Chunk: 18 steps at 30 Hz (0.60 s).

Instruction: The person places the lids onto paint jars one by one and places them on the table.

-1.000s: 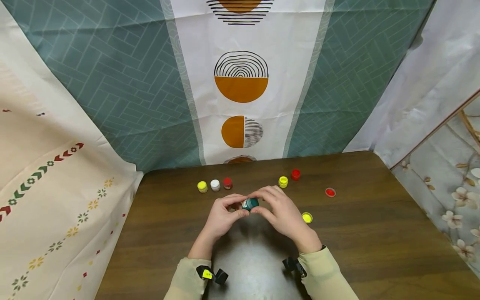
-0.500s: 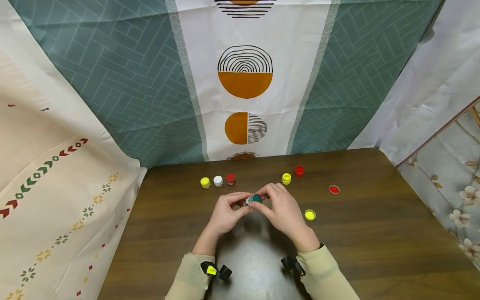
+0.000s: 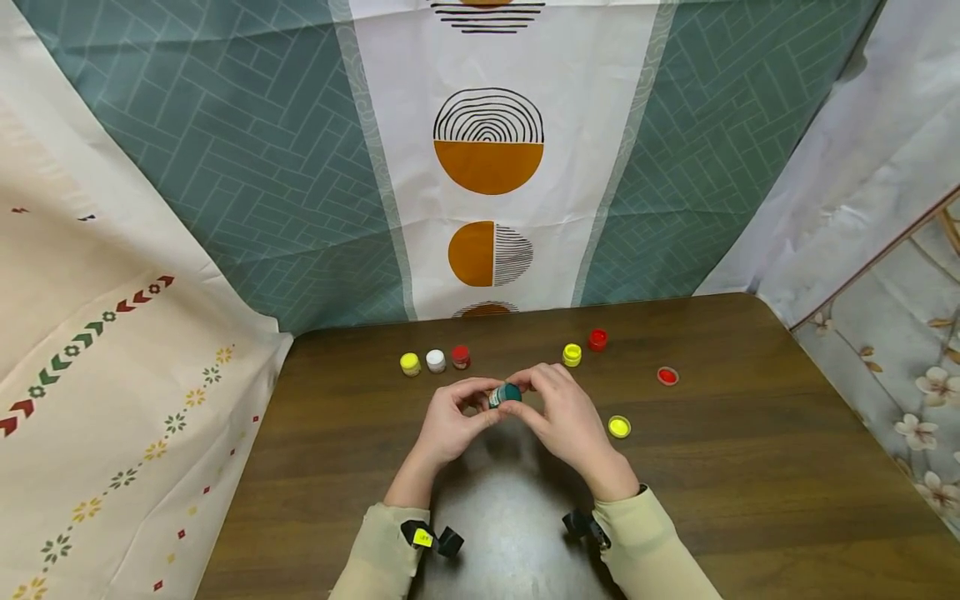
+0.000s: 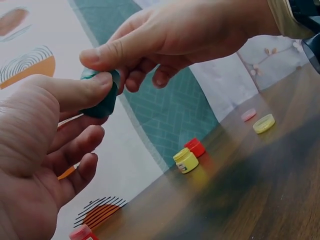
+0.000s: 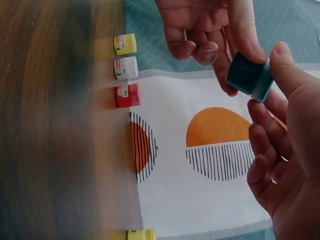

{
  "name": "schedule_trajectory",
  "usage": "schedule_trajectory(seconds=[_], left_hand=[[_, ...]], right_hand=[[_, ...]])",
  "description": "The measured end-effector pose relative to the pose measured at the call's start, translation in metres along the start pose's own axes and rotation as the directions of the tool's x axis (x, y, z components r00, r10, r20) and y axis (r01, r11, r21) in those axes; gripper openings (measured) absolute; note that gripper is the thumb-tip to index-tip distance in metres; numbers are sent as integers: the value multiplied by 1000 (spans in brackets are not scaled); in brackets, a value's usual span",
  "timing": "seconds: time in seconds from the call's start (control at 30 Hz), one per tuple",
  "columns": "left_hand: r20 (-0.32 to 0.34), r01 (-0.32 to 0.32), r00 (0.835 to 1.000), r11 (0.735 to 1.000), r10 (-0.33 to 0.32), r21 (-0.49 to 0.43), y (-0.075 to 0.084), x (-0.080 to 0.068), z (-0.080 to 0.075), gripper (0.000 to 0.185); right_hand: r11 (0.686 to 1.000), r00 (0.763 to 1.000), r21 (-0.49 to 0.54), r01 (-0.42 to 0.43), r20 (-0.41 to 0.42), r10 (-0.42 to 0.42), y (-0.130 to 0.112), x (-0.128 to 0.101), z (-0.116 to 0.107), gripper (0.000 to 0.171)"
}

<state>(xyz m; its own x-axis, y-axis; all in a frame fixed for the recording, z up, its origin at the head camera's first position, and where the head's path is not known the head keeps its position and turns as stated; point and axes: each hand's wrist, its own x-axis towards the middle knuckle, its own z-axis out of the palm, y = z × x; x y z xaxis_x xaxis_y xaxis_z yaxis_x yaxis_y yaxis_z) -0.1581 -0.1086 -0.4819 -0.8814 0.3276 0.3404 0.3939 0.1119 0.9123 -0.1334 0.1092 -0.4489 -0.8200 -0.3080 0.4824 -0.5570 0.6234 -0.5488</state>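
Note:
A small green paint jar point(image 3: 505, 395) is held tilted in the air between both hands, over the near middle of the table. My left hand point(image 3: 448, 423) pinches the jar's body between thumb and fingers, seen close up in the left wrist view. My right hand point(image 3: 564, 421) grips the lid end of the same jar, its thumb and fingertips at the cap in the right wrist view. That view shows the dark green body point(image 5: 244, 74) of the jar, with the cap still seated against it.
Yellow point(image 3: 410, 364), white point(image 3: 436, 361) and red point(image 3: 461, 357) capped jars stand in a row at the back left. Uncapped yellow point(image 3: 572, 355) and red point(image 3: 597, 339) jars stand back right. A red lid point(image 3: 667, 376) and a yellow lid point(image 3: 619, 427) lie to the right.
My right fingers have shifted their grip round the cap and the jar has turned slightly. Both hands stay on it. The head view has moved a little.

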Motion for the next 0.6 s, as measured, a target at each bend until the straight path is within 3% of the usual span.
schedule_trajectory(seconds=[0.27,0.6], left_hand=[[21,75,997,997,-75,22,0,-1,1,32],[5,93,996,995,-93,39,-3,-3,-1,35]], right_hand=[[999,999,10,-45,29,45,2,-2,-3,32],[982,988,118,-148,-15,151,18,-5,-21,34]])
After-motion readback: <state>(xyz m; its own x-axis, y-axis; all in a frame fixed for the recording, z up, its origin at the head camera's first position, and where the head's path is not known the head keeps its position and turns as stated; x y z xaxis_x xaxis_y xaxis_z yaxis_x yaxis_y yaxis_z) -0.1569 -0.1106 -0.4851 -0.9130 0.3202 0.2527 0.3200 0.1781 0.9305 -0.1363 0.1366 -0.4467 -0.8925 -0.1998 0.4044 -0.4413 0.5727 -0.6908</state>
